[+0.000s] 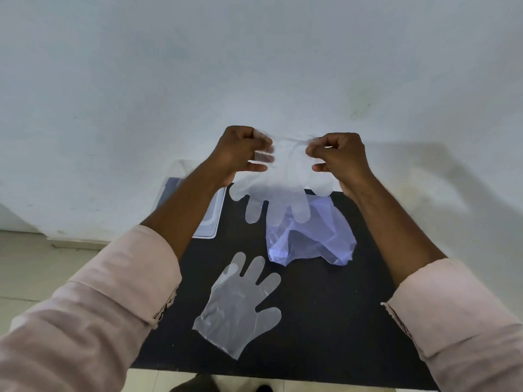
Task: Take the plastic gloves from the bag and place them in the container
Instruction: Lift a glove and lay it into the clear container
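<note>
Nearest to the lens was the flat glove [240, 304], lying spread on the black table [325, 321], well below my fingers and touched by neither hand. I judged that it was waiting for its turn and was not yet in the container [210, 219].

Going from the left, the clear container stood at the far left edge of the table, partly hidden under my left forearm, just below the left fingers. I could not tell if anything was in it.

My left hand [240, 154] pinched one corner of the cuff of the hanging glove [278, 193] between thumb and forefinger, while the other fingers were curled loosely. My right hand [338, 158] pinched the opposite corner in the same manner. So the glove hung between both hands with its fingers pointing down, probably to open or straighten it before placing.

Below the hanging glove, under the right fingers, the bluish bag [311, 239] lay crumpled on the table. It looked flat, perhaps already empty.
</note>
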Tool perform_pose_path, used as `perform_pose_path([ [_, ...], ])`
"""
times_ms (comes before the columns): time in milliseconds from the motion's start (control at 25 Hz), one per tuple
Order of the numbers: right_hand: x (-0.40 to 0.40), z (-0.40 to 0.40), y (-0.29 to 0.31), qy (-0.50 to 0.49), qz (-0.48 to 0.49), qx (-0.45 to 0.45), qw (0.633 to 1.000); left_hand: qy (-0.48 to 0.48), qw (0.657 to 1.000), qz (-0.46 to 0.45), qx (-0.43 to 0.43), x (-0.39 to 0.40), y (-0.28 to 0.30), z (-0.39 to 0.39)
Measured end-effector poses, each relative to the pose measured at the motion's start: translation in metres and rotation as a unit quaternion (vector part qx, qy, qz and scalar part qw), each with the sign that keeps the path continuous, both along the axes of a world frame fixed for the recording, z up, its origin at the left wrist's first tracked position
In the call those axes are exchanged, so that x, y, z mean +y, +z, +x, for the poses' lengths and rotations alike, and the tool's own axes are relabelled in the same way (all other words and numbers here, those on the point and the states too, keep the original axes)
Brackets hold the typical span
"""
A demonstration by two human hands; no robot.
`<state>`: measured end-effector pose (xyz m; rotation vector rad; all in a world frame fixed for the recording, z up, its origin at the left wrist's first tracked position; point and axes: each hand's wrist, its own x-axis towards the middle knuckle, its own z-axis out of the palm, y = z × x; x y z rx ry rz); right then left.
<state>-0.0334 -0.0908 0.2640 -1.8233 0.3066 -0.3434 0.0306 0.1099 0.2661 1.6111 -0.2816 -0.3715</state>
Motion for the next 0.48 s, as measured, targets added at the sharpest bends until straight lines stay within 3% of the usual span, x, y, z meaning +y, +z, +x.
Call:
perform_pose_path([
  [160, 0.015, 0.014, -0.003, 0.032, 0.138, 0.018, 0.990, 0.032, 0.999, -0.029, 0.019, 0.007, -0.012, 0.009],
  [480, 0.076, 0.076, -0.021, 0.023, 0.175, 0.043, 0.983, 0.085, 0.995, -0.035, 0.038, 0.066, -0.040, 0.064],
])
